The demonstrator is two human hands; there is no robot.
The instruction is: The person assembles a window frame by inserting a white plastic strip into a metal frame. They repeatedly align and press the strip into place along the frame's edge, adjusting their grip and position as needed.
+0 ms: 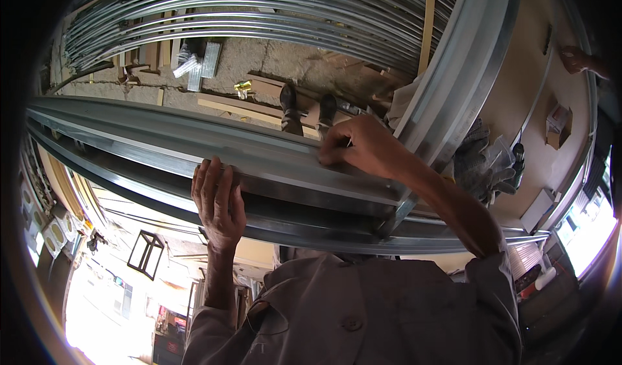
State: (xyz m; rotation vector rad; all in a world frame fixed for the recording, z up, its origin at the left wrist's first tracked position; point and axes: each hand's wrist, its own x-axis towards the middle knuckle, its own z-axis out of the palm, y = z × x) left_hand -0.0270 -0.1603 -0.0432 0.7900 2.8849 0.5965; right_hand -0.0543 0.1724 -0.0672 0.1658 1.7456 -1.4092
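A long grey metal channel (259, 151) runs across in front of me, with a second rail below it on my side. My left hand (219, 203) lies against its near edge, fingers stretched out over the metal. Over the upper face, close to the corner, my right hand (363, 146) is closed with thumb and fingertips pressed together; whatever they pinch is too small or hidden to make out. At the right end the channel meets another wide metal channel (460, 67) that runs away from me.
Many thin metal rods (259, 9) lie in rows at the back. Wooden strips (227, 104) and offcuts are on the concrete floor. To the right, a tan panel bears a small open carton (557, 125), grey gloves (476, 161) and another person's hand (575, 60).
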